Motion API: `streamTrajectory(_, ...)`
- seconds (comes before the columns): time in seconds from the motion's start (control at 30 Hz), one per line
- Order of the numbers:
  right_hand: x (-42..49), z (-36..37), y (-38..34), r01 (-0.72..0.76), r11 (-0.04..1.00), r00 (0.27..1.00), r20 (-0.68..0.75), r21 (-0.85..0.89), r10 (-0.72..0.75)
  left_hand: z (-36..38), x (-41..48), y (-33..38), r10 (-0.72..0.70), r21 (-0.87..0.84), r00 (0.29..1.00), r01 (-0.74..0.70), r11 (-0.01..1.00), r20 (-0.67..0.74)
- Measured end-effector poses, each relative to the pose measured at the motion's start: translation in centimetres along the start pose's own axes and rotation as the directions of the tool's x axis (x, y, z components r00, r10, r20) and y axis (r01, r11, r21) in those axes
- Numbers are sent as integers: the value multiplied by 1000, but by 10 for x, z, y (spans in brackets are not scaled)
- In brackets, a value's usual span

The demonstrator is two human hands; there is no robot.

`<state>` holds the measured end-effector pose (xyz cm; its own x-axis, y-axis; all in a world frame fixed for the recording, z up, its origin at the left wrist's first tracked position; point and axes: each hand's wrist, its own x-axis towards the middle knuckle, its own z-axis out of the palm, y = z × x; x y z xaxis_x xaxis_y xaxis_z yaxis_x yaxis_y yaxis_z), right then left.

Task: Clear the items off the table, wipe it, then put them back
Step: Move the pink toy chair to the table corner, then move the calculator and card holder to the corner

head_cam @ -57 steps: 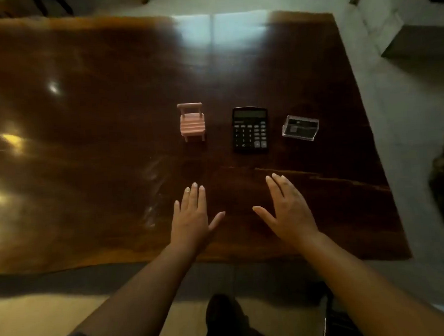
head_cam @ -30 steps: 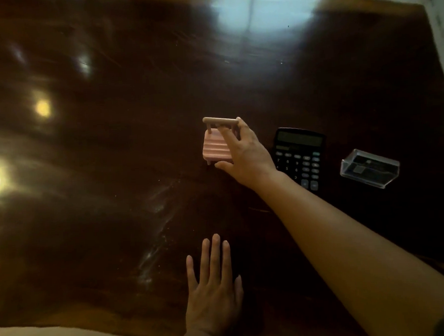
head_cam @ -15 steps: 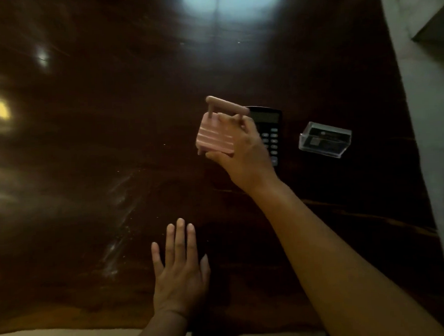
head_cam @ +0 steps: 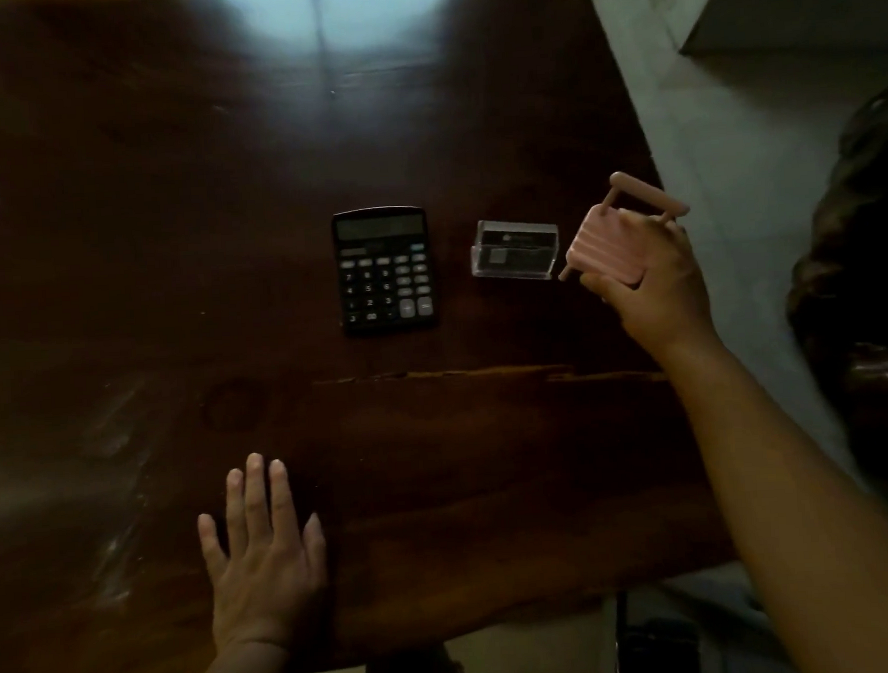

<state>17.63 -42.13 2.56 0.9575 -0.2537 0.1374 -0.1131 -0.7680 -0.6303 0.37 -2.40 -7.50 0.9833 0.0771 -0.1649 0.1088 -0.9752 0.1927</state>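
My right hand grips a small pink toy chair, held tilted in the air over the table's right edge. A black calculator lies flat in the middle of the dark wooden table. Just right of it stands a clear plastic card holder, close to the lifted chair. My left hand rests flat on the table near the front edge, fingers spread, holding nothing.
Pale tiled floor runs along the table's right side. A dark bulky object sits on the floor at far right. Dusty smears mark the table's left front. A long crack crosses the wood.
My right hand took hold of the pink chair, lifted it and carried it right, past the calculator and card holder, to the table's right edge. My left hand stayed flat near the front.
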Motion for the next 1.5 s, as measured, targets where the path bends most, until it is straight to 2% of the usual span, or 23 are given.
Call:
streamTrajectory(0.27,6,4,57,-93,992,991,83,-84,101,-4,0,4,18,7,999,-18,1000,-26)
streamTrajectory(0.4,1,8,63,-98,992,992,74,-80,104,-3,1,2,23,16,1000,-23,1000,-13)
streamTrajectory(0.5,-5,8,57,-157,984,984,68,-83,163,-3,1,1,17,21,1000,-17,1000,0)
streamTrajectory(0.6,-29,6,45,-217,970,976,-28,-113,215,-4,0,2,8,20,1000,-9,1000,16)
streamTrajectory(0.67,-56,10,34,-222,958,970,-137,-182,198,-5,0,4,12,22,999,-12,1000,31)
streamTrajectory(0.73,-83,25,15,-197,968,972,-158,-155,173,-6,0,3,1,23,999,-2,1000,42)
streamTrajectory(0.83,-107,61,-21,-139,986,989,-59,-96,134,-6,0,3,-18,48,997,14,999,78)
streamTrajectory(0.93,-100,96,-64,-4,999,997,74,-45,7,-5,1,1,-17,64,996,11,998,91)
streamTrajectory(1.07,-46,131,-116,185,982,963,206,-30,-175,-4,1,-1,-12,56,996,7,998,84)
streamTrajectory(1.17,8,148,-142,284,955,928,276,-87,-251,-5,1,1,9,53,998,-13,999,70)
streamTrajectory(1.27,55,166,-158,325,936,907,325,-134,-269,-6,0,0,13,48,998,-16,999,67)
streamTrajectory(1.5,95,202,-152,300,910,893,420,-287,-162,-6,0,-2,26,5,996,-26,1000,80)
